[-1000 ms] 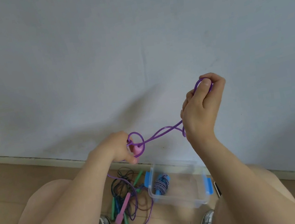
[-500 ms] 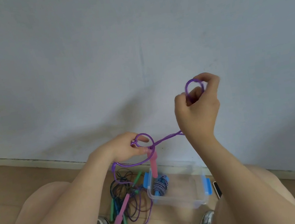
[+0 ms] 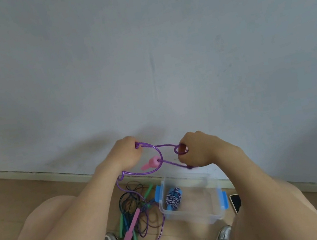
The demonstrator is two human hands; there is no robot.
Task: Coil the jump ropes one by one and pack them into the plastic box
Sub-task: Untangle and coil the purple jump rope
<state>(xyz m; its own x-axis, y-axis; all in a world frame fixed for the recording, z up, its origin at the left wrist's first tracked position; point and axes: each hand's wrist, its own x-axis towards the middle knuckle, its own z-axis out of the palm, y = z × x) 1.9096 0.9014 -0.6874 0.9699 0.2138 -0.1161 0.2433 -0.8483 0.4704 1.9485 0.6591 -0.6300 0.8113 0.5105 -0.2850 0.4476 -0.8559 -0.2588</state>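
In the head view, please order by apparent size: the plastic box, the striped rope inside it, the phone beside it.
Largest: plastic box.
Then: striped rope.
Smallest: phone, but a leg hides part of it, so unsure.

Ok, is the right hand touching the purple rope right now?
Touching. The head view shows the right hand with its fingers curled round a small loop of the purple rope.

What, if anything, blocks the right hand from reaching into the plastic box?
Likely nothing: the plastic box sits lidless on the floor below the right hand, but it grips the purple rope.
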